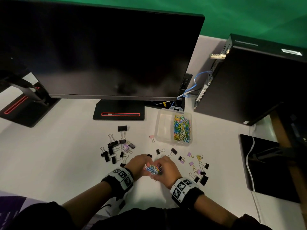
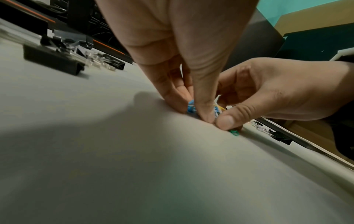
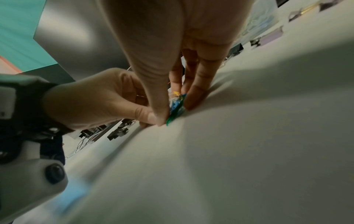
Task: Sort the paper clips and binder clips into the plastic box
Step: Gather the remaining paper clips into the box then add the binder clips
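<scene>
Paper clips (image 1: 153, 169), a small coloured heap of them, are gathered on the bench (image 1: 66, 155) between the left hand (image 1: 138, 165) and the right hand (image 1: 166, 168), whose curled fingers and thumbs are closed round the heap from both sides, fingertips pressed to the surface. The plastic box (image 1: 163, 128) stands further back and a little to the right, its right compartment already filled with paper clips, its left one seemingly bare. Binder clips (image 1: 114, 150) are scattered to the left and right of the hands, apart from the heap.

The heap is best squeezed tight before it is lifted, so that loose ends are tucked in; one green clip (image 2: 234, 133) is seen poking out beneath the right thumb and may be dropped. A low, level carry to the right compartment is advised, and release only once the hands are over its walls, so that nothing is spilled into the left side.
</scene>
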Demonstrator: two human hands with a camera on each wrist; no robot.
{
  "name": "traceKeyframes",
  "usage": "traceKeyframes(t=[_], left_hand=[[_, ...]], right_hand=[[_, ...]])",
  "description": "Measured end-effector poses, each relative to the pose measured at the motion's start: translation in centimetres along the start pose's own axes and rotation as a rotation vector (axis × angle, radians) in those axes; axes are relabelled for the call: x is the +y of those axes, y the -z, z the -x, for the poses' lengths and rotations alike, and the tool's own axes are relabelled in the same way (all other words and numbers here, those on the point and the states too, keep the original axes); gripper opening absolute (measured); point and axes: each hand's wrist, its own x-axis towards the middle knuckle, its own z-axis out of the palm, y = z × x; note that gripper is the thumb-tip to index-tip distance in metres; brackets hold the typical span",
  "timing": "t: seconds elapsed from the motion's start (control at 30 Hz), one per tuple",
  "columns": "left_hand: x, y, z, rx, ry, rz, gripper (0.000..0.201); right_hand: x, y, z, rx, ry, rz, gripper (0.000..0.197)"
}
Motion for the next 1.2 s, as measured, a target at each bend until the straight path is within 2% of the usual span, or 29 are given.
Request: traceKeyframes(t=[0.17,0.3,0.47,0.67,0.73,0.77,0.8,0.83,0.93,1.03,1.13,1.2], left_hand=[[0.1,-0.2,0.3,-0.02,-0.054,-0.047,0.031],[0.4,-0.2,0.3,-0.022,-0.078,-0.089,0.022],[0.9,-0.1,0.1,-0.043,-0.089,-0.183,0.018],[1.6,-0.4,-0.2,-0.105,-0.105,-0.394,0.017],[1.9,-0.2,-0.1,-0.058,-0.137,-0.478,0.013],[2.0,-0.1,-0.1,-0.068,-0.159,-0.506,0.018],[1.8,-0.2,-0.3,-0.103,-0.149,-0.553,0.031],[1.3,-0.6,-0.7,-0.102,-0.087,-0.576,0.042],[0.9,-1.7,-1.1,-0.001,-0.086,-0.642,0.048],[2.4,-0.7,0.1,0.077,-0.184,-0.658,0.034],[3.3,0.1,0.4,0.065,-0.155,-0.557,0.027],[3.4,-0.2,0.1,-0.003,-0.131,-0.566,0.033]], right_hand=[[0.1,0.4,0.1,-0.005,0.054,0.071,0.018],[0.9,1.6,0.2,-0.002,0.036,0.103,0.013],[2.6,4.3,0.6,0.006,-0.037,0.021,0.01],[3.1,9.9,-1.0,0.175,-0.095,-0.04,0.016],[2.9,11.9,-2.0,0.253,-0.12,-0.066,0.017],[2.9,12.8,-2.6,0.295,-0.126,-0.062,0.018],[2.9,13.5,-3.2,0.329,-0.132,-0.046,0.02],[2.9,13.9,-3.8,0.351,-0.143,-0.034,0.022],[3.0,13.9,-5.0,0.352,-0.184,-0.054,0.03],[2.8,12.6,-4.8,0.314,-0.124,0.034,0.04],[2.6,11.1,-3.4,0.318,0.041,0.157,0.036],[2.7,9.9,-2.0,0.261,0.124,0.138,0.03]])
